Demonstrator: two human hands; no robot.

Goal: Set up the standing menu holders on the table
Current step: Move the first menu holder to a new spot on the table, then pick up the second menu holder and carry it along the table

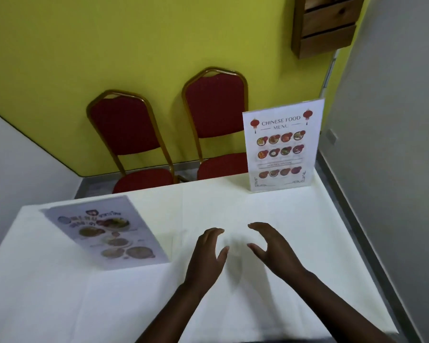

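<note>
On the white-clothed worktop (134,305), one menu holder (282,147) stands upright at one o'clock near the far edge. A second menu holder (107,231) sits at ten o'clock; blur hides whether it stands or leans. The left hand (206,256) and right hand (275,251) hover at centre, each grip apart and empty. Next probably means straightening the ten o'clock holder.

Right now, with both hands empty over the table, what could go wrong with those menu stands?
The Chinese food menu holder stands upright very near the table's far right edge, so a nudge might tip it off. The other menu holder looks tilted back; it may fall flat. Both hands, left hand and right hand, hover open, holding nothing.
</note>
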